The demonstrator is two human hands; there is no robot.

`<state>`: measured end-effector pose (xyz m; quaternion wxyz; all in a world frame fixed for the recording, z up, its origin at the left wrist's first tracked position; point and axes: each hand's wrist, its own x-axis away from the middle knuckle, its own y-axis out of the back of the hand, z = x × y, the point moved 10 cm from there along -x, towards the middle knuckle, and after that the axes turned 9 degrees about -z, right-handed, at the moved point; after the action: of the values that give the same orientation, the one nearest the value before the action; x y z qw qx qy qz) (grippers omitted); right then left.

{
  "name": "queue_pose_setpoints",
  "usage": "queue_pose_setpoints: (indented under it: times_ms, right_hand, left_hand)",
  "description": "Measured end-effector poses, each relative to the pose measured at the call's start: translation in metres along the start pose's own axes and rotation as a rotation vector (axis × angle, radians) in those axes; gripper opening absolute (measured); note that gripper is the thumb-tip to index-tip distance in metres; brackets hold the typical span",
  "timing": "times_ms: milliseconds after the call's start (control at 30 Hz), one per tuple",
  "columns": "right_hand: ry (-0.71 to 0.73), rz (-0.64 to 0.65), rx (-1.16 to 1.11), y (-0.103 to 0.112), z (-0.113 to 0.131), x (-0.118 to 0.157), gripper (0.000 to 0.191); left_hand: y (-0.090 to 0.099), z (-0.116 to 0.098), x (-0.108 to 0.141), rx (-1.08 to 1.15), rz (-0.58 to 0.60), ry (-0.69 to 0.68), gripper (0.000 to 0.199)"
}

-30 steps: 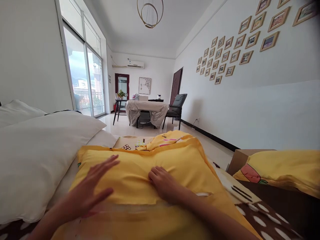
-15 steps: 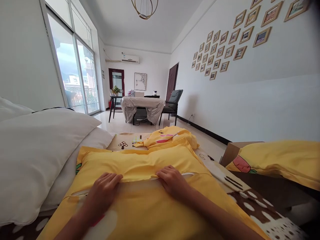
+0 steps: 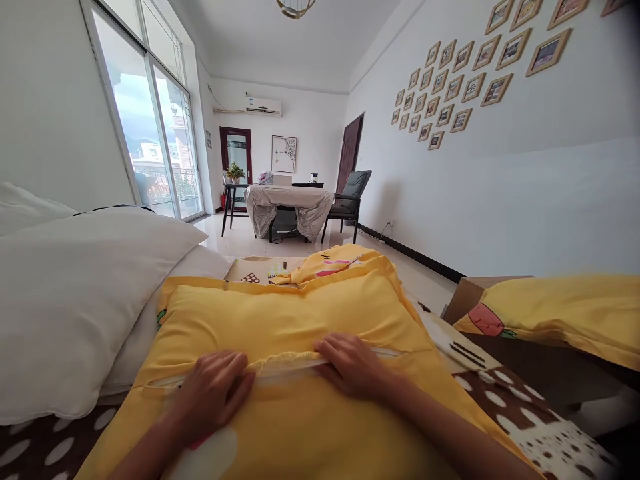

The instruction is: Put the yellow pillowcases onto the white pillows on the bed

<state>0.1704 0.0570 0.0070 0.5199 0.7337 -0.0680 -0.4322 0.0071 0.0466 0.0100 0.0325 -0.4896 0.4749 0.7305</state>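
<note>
A yellow pillowcase (image 3: pixel 295 313) lies in front of me with a stuffed pillow filling it. Its slit-like opening runs across the middle, and a strip of white pillow (image 3: pixel 287 372) shows through. My left hand (image 3: pixel 215 390) has its fingers curled over the edge of the opening on the left. On the right of the slit, my right hand (image 3: pixel 350 363) grips the same edge, thumb underneath. Between the hands the yellow hem is turned up and shows its frayed inner seam. The fingertips of both hands are partly hidden in the fabric.
White pillows (image 3: pixel 90 300) are piled on the left. Behind the pillowcase lies a crumpled yellow cloth (image 3: pixel 340 260) on the patterned bedding (image 3: pixel 500 393). At right, another yellow pillowcase (image 3: pixel 565 313) rests over a cardboard box (image 3: pixel 463 300). A covered table (image 3: pixel 290 197) and a chair (image 3: pixel 350 200) stand farther off.
The hem between my hands has been lifted and rolled outward, showing the seam. My left thumb now shows beside the slit. The view has tilted slightly down and left.
</note>
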Motion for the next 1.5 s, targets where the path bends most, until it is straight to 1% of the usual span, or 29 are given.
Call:
queue_pose_setpoints:
  times_ms: [67, 167, 233, 300, 367, 400, 467, 500, 533, 600, 633, 667, 700, 733, 767, 800, 833, 900, 967, 1000, 1067, 1133, 1200, 1267, 1333, 1367, 1433, 1467, 1500]
  right_hand:
    - [-0.005, 0.089, -0.006, -0.003, 0.001, 0.0, 0.023]
    - [-0.048, 0.133, -0.008, -0.004, -0.003, -0.001, 0.019]
    - [-0.057, 0.109, -0.005, 0.0, -0.004, -0.001, 0.015]
    - [-0.029, 0.026, 0.005, 0.009, 0.001, 0.001, 0.015]
    - [0.035, -0.076, 0.011, 0.022, 0.014, 0.006, 0.017]
    - [0.072, -0.1, 0.01, 0.025, 0.022, 0.01, 0.017]
    - [0.112, -0.068, -0.008, 0.024, 0.036, 0.015, 0.015]
    - [0.097, -0.026, -0.017, 0.021, 0.039, 0.016, 0.016]
    - [0.058, 0.018, -0.026, 0.017, 0.039, 0.015, 0.022]
    - [-0.068, 0.081, -0.043, 0.011, 0.031, 0.011, 0.042]
    - [-0.13, 0.109, -0.06, 0.008, 0.026, 0.009, 0.048]
    - [-0.171, 0.148, -0.087, 0.004, 0.022, 0.007, 0.048]
    - [-0.189, 0.197, -0.115, 0.0, 0.021, 0.006, 0.041]
    - [-0.183, 0.247, -0.135, -0.004, 0.022, 0.005, 0.03]
    - [-0.155, 0.283, -0.14, -0.006, 0.025, 0.004, 0.018]
    - [-0.11, 0.291, -0.129, -0.005, 0.029, 0.003, 0.006]
    - [-0.062, 0.259, -0.102, -0.001, 0.033, 0.001, 0.007]
    - [0.012, 0.106, -0.024, 0.014, 0.04, -0.004, 0.018]
    - [0.017, -0.033, 0.058, 0.025, 0.039, -0.009, 0.024]
    - [-0.016, -0.047, 0.089, 0.025, 0.034, -0.012, 0.024]
    - [-0.131, 0.032, 0.106, 0.01, 0.016, -0.018, 0.021]
    - [-0.252, 0.141, 0.069, -0.009, -0.002, -0.021, 0.021]
    - [-0.317, 0.17, 0.043, -0.021, -0.013, -0.022, 0.024]
    - [-0.322, 0.117, 0.063, -0.023, -0.018, -0.021, 0.024]
    - [-0.288, 0.037, 0.105, -0.02, -0.017, -0.019, 0.022]
    - [-0.259, -0.006, 0.123, -0.017, -0.014, -0.018, 0.022]
    - [-0.199, -0.08, 0.142, -0.01, -0.01, -0.015, 0.024]
    - [-0.179, -0.102, 0.138, -0.006, -0.009, -0.013, 0.026]
    - [-0.167, -0.11, 0.12, -0.003, -0.011, -0.011, 0.027]
  left_hand:
    - [0.0, -0.005, 0.0, 0.001, 0.03, -0.035, 0.02]
    - [-0.001, -0.003, 0.001, 0.017, 0.069, -0.028, 0.019]
    - [-0.004, 0.001, 0.002, 0.038, 0.114, -0.008, 0.021]
    - [-0.004, 0.004, 0.002, 0.065, 0.146, 0.019, 0.023]
    - [0.0, 0.005, -0.002, 0.101, 0.15, 0.037, 0.021]
    - [0.002, 0.004, -0.004, 0.121, 0.151, 0.036, 0.02]
    - [0.002, 0.001, -0.009, 0.143, 0.178, 0.039, 0.019]
    - [0.0, 0.0, -0.011, 0.135, 0.215, 0.053, 0.018]
    - [-0.005, 0.0, -0.015, 0.112, 0.259, 0.073, 0.018]
    - [-0.016, 0.001, -0.023, 0.042, 0.353, 0.111, 0.019]
    - [-0.023, 0.001, -0.028, 0.008, 0.399, 0.118, 0.022]
    - [-0.03, 0.0, -0.034, -0.019, 0.441, 0.116, 0.028]
    - [-0.037, -0.002, -0.04, -0.033, 0.481, 0.109, 0.033]
    - [-0.045, -0.003, -0.046, -0.037, 0.522, 0.103, 0.035]
    - [-0.053, -0.005, -0.05, -0.027, 0.561, 0.097, 0.033]
    - [-0.059, -0.006, -0.054, -0.004, 0.591, 0.098, 0.03]
    - [-0.064, -0.007, -0.058, 0.029, 0.609, 0.105, 0.028]
    - [-0.07, -0.007, -0.063, 0.085, 0.614, 0.131, 0.028]
    - [-0.071, -0.007, -0.065, 0.138, 0.612, 0.152, 0.028]
    - [-0.071, -0.007, -0.065, 0.179, 0.617, 0.16, 0.028]
    - [-0.071, -0.007, -0.064, 0.304, 0.634, 0.188, 0.031]
    - [-0.069, -0.003, -0.061, 0.428, 0.65, 0.27, 0.033]
    - [-0.067, 0.005, -0.056, 0.464, 0.65, 0.368, 0.037]
    - [-0.061, 0.01, -0.05, 0.412, 0.627, 0.41, 0.043]
    - [-0.053, 0.007, -0.045, 0.296, 0.592, 0.372, 0.044]
    - [-0.049, 0.003, -0.043, 0.226, 0.578, 0.337, 0.041]
    - [-0.045, -0.006, -0.036, 0.073, 0.562, 0.273, 0.026]
    - [-0.043, -0.01, -0.033, -0.003, 0.549, 0.251, 0.02]
    - [-0.042, -0.012, -0.029, -0.075, 0.531, 0.235, 0.019]
